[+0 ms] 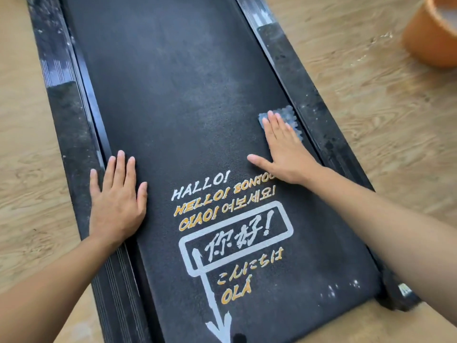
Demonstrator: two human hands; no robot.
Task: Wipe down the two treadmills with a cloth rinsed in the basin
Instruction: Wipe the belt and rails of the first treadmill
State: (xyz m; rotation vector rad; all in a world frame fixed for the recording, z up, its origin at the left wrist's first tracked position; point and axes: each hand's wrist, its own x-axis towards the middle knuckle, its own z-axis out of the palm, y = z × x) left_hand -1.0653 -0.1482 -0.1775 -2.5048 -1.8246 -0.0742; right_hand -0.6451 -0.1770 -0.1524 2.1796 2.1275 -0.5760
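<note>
Cloth [288, 115] is lying at 3 o'clock on the treadmill belt [173, 95] under my flat, uncurled right grip [284, 152]; left grip [116, 201], equally flat and empty, is bracing at 9 o'clock. I am aiming for even, overlapping strokes.

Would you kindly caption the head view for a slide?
Right hand presses blue cloth on black treadmill belt; left hand rests flat; orange basin nearby.

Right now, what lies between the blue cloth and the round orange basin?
The treadmill's speckled black side rail, then bare wooden floor, per the head view.
</note>
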